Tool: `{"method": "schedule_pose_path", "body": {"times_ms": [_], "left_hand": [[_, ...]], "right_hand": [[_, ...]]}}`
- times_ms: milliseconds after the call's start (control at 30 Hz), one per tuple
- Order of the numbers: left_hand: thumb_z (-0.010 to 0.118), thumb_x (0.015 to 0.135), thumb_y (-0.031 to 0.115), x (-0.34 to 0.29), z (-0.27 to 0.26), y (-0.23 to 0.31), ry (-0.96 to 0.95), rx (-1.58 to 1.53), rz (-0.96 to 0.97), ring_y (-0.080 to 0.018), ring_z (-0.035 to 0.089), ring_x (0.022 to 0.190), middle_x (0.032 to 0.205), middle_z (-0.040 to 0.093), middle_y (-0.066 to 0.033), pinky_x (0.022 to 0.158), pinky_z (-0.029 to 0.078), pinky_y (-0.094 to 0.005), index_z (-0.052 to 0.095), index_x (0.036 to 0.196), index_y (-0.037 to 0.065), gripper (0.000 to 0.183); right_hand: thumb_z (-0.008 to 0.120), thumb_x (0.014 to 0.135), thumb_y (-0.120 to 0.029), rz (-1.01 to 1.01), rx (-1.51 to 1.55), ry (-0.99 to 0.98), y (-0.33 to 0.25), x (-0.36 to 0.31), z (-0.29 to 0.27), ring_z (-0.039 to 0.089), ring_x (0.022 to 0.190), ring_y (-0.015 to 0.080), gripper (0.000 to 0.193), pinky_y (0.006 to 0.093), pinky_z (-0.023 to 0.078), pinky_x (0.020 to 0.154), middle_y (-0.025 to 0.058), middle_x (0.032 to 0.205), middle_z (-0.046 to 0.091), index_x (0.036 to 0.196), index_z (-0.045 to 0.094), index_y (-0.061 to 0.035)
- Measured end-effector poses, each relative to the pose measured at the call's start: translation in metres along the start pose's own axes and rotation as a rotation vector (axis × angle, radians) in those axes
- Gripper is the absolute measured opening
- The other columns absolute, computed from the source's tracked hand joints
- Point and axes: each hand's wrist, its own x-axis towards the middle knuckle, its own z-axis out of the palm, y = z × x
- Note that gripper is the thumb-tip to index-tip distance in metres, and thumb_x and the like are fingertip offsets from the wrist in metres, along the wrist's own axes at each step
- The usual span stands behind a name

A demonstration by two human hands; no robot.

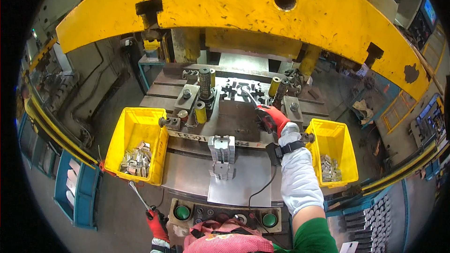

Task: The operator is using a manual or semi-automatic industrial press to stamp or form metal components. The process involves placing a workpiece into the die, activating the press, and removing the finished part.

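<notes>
My right hand (272,118), in a red and black glove, reaches over the press bed. It is closed on a slim silver rod-like tool (252,98), whose pale rounded head lies over the lower die (229,89). My left hand (158,226), gloved the same way, is low at the left beside the button panel (213,213). Its fingers wrap round another long silver rod-like tool (139,196), which points up and left. The exact kind of both tools cannot be made out. Between my hands, a stack of flat silver metal parts (221,150) stands on a pale sheet (241,192).
Above the die hangs the yellow press ram (225,4). Guide posts (205,84) and yellow cylinders (200,112) flank the die. Yellow bins with small metal pieces stand left (161,154) and right (349,154). A black cable (262,192) crosses the sheet.
</notes>
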Motion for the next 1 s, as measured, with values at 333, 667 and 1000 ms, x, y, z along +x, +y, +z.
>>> {"method": "schedule_pose_path", "body": {"times_ms": [333,667,1000], "left_hand": [[0.059,0.076,0.027,0.029,-0.020,-0.095,0.016,0.216,-0.353,-0.0200,0.041,0.052,0.060,0.045,-0.0030,0.049,0.035,-0.0424,0.043,0.094,0.019,0.026],[0.076,0.061,0.021,0.095,-0.027,-0.170,-0.083,0.403,-0.226,-0.0222,0.053,0.076,0.102,0.051,-0.0115,0.056,0.045,-0.0379,0.020,0.128,0.004,0.089],[0.081,0.048,0.011,0.131,-0.042,-0.190,-0.040,0.480,-0.277,-0.0229,0.047,0.095,0.114,0.045,-0.0122,0.080,0.039,-0.0346,0.024,0.123,-0.002,0.095]], "right_hand": [[0.042,0.089,-0.014,-0.470,0.264,0.715,0.138,-0.191,0.031,0.047,0.100,0.0143,0.046,0.0289,0.043,0.080,0.0073,0.116,0.047,0.131,0.026,-0.0053],[0.072,0.065,-0.018,0.216,0.216,1.244,0.445,-0.351,0.013,0.033,0.119,0.0251,0.091,0.0326,0.027,0.098,0.0189,0.128,0.035,0.130,0.013,0.0065],[0.078,0.050,-0.041,0.642,-0.333,0.841,0.461,-0.294,0.075,0.048,0.107,0.0288,0.116,0.0336,0.039,0.088,0.0145,0.115,0.051,0.130,0.008,0.0060]]}}
